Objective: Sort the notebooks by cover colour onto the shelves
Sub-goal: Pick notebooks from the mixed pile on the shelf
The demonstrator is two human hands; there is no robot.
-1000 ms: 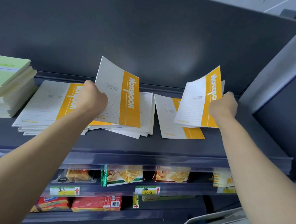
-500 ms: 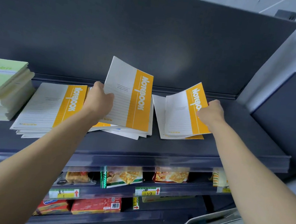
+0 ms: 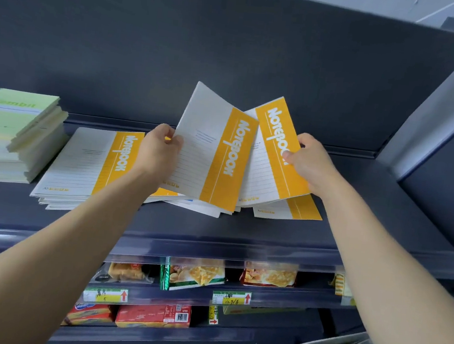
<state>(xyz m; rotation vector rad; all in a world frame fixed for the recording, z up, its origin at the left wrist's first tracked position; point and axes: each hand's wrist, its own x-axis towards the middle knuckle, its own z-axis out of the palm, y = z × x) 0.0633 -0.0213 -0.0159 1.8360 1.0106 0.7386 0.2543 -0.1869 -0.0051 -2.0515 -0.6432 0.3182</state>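
While the left hand [image 3: 158, 150] pinches a yellow notebook [image 3: 213, 153] and the right hand [image 3: 310, 164] grips a second notebook [image 3: 275, 154], both tilted above mid-length of the shelf [image 3: 242, 229], square their edges together before laying them on the yellow stack [image 3: 86, 162].

Notebook piles [image 3: 81, 162] sit side by side on the shelf [image 3: 242, 232] above snacks [image 3: 195, 273].

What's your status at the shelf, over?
Left hand grips an orange-and-white paper notebook. Right hand grips a second orange-and-white notebook. Both tilted above flat orange-and-white piles. Nothing blocking.
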